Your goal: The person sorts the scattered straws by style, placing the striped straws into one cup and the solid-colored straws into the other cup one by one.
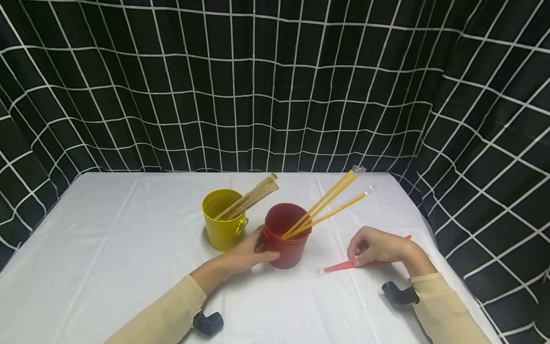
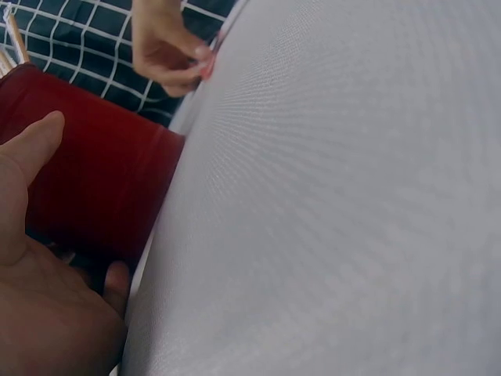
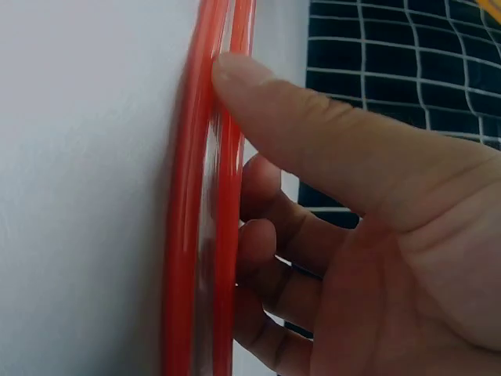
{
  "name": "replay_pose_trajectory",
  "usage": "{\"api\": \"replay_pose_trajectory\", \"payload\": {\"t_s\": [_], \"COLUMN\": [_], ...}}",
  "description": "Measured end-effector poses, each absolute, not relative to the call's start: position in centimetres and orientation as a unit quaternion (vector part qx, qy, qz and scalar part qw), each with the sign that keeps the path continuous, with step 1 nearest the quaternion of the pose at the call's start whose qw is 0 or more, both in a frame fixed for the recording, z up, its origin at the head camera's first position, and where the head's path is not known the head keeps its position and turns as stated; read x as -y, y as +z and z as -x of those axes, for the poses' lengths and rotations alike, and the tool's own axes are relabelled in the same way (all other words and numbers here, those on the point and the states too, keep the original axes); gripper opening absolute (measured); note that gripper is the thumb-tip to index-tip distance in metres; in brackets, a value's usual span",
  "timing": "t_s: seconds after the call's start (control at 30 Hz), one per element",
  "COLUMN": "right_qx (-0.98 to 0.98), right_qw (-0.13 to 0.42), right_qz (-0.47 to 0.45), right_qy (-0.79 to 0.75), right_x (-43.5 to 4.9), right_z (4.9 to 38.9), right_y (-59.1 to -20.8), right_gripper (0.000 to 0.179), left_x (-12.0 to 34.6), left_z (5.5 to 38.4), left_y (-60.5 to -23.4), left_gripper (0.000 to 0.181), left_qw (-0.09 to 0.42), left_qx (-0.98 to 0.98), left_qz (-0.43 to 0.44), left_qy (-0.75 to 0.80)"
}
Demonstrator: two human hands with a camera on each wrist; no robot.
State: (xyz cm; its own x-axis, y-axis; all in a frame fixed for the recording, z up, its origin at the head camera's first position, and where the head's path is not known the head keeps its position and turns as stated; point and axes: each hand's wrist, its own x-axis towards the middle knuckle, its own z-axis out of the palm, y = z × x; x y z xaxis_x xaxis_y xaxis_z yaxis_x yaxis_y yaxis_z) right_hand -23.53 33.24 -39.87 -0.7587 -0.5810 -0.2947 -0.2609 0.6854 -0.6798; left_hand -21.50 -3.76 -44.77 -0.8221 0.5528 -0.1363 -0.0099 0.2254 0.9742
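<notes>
My left hand grips the side of a small red bucket, thumb across its front. Several yellow straws in clear wrappers lean out of that bucket toward the right. On the right, my right hand pinches red straws in clear wrapping, low over the table. Up close in the right wrist view, the thumb lies across the two red straws, with curled fingers behind them. The left wrist view shows the red bucket against the left palm; some of the left fingers are hidden behind it.
A yellow bucket stands just left of the red one, with printed brown paper packets leaning out of it. White cloth covers the table. Black curtains with a white grid hang behind and at the sides.
</notes>
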Motion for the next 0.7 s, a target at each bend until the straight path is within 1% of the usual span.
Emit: {"api": "replay_pose_trajectory", "payload": {"t_s": [0.2,0.3,0.4,0.53,0.7], "right_qx": [-0.879,-0.87,-0.86,-0.853,-0.82], "right_qw": [0.221,0.195,0.168,0.108,0.023], "right_qz": [0.274,0.314,0.333,0.326,0.303], "right_qy": [-0.322,-0.326,-0.349,-0.393,-0.485], "right_x": [-32.9,-32.5,-31.9,-30.8,-29.7], "right_z": [23.3,23.1,22.9,22.2,20.9], "right_y": [-39.0,-38.5,-37.9,-36.6,-35.0], "right_gripper": [0.008,0.007,0.007,0.007,0.013], "left_x": [3.8,3.8,3.8,3.9,3.9], "left_z": [21.4,21.2,21.2,21.3,21.3], "left_y": [-44.8,-44.8,-45.0,-45.1,-45.1], "left_gripper": [0.09,0.089,0.09,0.09,0.09], "left_qw": [0.236,0.237,0.239,0.239,0.236], "left_qx": [-0.745,-0.747,-0.746,-0.743,-0.741], "left_qz": [-0.182,-0.181,-0.178,-0.179,-0.185], "left_qy": [0.597,0.594,0.595,0.6,0.601]}}
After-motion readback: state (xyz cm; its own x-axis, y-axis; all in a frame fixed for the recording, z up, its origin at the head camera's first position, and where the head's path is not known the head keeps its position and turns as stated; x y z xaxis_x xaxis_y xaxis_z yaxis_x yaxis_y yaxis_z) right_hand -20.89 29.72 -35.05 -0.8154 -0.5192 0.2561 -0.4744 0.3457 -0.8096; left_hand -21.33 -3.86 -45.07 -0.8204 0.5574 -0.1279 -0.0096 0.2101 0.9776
